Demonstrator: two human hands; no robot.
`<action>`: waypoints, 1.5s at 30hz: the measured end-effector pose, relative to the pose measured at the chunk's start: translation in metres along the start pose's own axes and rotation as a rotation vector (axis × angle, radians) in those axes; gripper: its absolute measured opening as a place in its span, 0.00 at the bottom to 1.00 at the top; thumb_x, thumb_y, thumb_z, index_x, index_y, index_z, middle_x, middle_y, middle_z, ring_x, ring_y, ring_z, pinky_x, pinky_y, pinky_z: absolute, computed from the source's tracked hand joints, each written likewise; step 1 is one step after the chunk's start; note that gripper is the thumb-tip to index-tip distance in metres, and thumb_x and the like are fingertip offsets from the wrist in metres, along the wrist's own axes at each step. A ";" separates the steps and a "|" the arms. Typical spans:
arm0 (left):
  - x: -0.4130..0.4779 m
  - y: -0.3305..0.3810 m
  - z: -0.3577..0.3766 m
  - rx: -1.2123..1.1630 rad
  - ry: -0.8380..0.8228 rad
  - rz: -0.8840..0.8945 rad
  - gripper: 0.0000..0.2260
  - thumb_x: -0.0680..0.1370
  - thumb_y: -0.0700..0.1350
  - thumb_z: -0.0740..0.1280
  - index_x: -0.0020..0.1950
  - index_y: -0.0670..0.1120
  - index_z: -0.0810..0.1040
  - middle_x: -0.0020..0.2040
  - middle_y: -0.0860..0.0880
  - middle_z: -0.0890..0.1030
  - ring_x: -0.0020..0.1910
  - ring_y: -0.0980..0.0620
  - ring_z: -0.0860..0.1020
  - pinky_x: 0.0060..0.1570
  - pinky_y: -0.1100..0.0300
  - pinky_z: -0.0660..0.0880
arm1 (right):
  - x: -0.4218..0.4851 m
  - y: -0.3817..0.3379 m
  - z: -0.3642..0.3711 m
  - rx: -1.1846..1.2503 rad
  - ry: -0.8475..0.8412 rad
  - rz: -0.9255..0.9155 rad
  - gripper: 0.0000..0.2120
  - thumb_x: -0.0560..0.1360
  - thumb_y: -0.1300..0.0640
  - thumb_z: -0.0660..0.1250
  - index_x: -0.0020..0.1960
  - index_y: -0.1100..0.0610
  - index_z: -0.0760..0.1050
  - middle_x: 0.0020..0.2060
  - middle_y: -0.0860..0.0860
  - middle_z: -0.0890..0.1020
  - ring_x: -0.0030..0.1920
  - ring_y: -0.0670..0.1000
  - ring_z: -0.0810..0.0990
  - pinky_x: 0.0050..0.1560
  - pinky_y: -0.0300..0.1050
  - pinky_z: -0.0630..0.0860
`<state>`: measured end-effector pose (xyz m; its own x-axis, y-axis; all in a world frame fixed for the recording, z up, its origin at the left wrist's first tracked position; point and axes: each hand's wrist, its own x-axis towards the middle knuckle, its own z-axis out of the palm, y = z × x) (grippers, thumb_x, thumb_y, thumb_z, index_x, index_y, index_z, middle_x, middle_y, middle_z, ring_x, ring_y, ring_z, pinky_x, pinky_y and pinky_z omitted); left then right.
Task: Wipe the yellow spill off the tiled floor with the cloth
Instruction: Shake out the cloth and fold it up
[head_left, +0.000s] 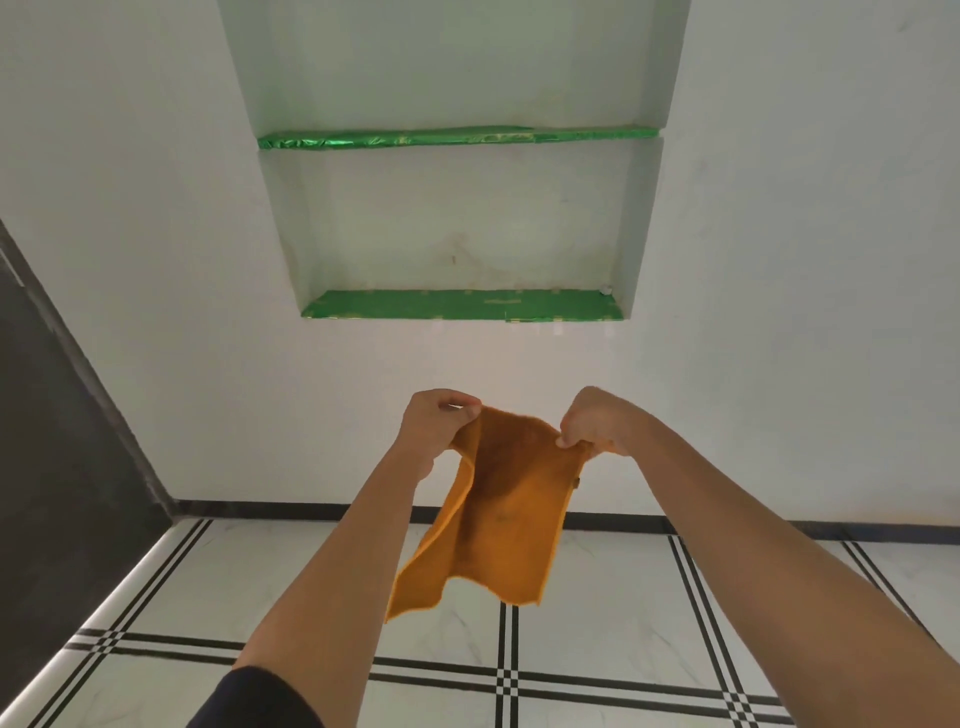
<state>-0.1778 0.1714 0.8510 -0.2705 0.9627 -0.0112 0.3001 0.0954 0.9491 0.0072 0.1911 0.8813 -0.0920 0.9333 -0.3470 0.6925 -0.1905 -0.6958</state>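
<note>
An orange cloth hangs in the air in front of me, spread between both hands at about chest height. My left hand pinches its upper left corner. My right hand pinches its upper right corner. The cloth's lower edge dangles free above the white tiled floor with black double lines. No yellow spill shows on the floor parts in view; my arms and the cloth hide some of it.
A white wall stands ahead with a recessed niche holding two shelves lined in green foil. A dark panel runs along the left side. A black skirting strip marks the wall's foot.
</note>
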 end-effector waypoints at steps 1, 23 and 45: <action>-0.003 -0.002 0.000 -0.020 -0.033 0.000 0.08 0.75 0.40 0.68 0.53 0.45 0.79 0.52 0.45 0.79 0.51 0.47 0.77 0.51 0.55 0.78 | -0.001 0.001 0.005 -0.004 -0.021 0.017 0.15 0.73 0.69 0.67 0.60 0.67 0.71 0.58 0.62 0.76 0.57 0.61 0.77 0.58 0.54 0.77; -0.008 -0.011 0.000 -0.577 0.139 -0.282 0.10 0.78 0.36 0.62 0.59 0.41 0.72 0.49 0.41 0.76 0.45 0.47 0.76 0.49 0.54 0.76 | 0.000 0.007 0.019 0.502 0.155 0.015 0.08 0.75 0.65 0.66 0.54 0.64 0.74 0.44 0.60 0.78 0.45 0.55 0.80 0.38 0.45 0.78; -0.030 -0.017 0.025 -0.174 -0.240 0.071 0.14 0.71 0.38 0.72 0.53 0.48 0.74 0.49 0.51 0.78 0.49 0.53 0.77 0.47 0.63 0.75 | -0.010 0.007 0.045 1.027 -0.078 0.088 0.07 0.76 0.70 0.62 0.53 0.65 0.70 0.46 0.61 0.78 0.44 0.58 0.80 0.42 0.51 0.80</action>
<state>-0.1525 0.1475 0.8272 -0.0239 0.9997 0.0025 0.1433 0.0009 0.9897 -0.0191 0.1668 0.8517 -0.1419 0.8880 -0.4373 -0.2426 -0.4595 -0.8544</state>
